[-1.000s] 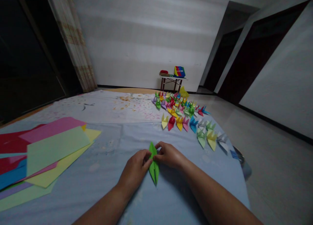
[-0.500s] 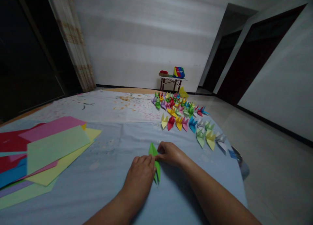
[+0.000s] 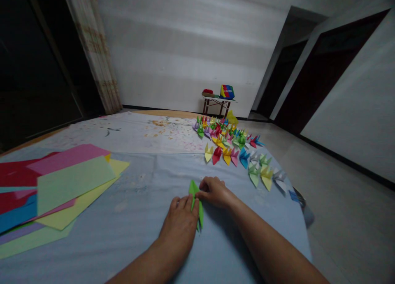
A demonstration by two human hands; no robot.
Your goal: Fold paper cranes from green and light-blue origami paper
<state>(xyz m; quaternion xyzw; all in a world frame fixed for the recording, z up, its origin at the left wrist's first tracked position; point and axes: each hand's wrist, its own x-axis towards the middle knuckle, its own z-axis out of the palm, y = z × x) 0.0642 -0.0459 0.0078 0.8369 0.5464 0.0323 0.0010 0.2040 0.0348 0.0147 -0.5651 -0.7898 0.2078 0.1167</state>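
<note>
A narrow piece of bright green folded paper [image 3: 194, 188] lies on the blue cloth, its pointed tip facing away from me and two thin points towards me. My left hand [image 3: 180, 222] rests palm down along its left side, the fingers laid flat and pressing on it. At the paper's right edge, my right hand [image 3: 214, 191] has thumb and forefinger closed in a pinch on its middle. Part of the paper is hidden under my left fingers.
Coloured paper sheets [image 3: 74, 179] lie overlapping on the left. Many folded paper cranes [image 3: 226, 154] stand at the far right of the round table [image 3: 138, 243]. Behind it is a small stand [image 3: 219, 99] with a colourful box [image 3: 227, 91].
My left fingers have spread a little and shifted slightly along the green paper. My right hand keeps nearly the same place. The whole view has moved slightly.
</note>
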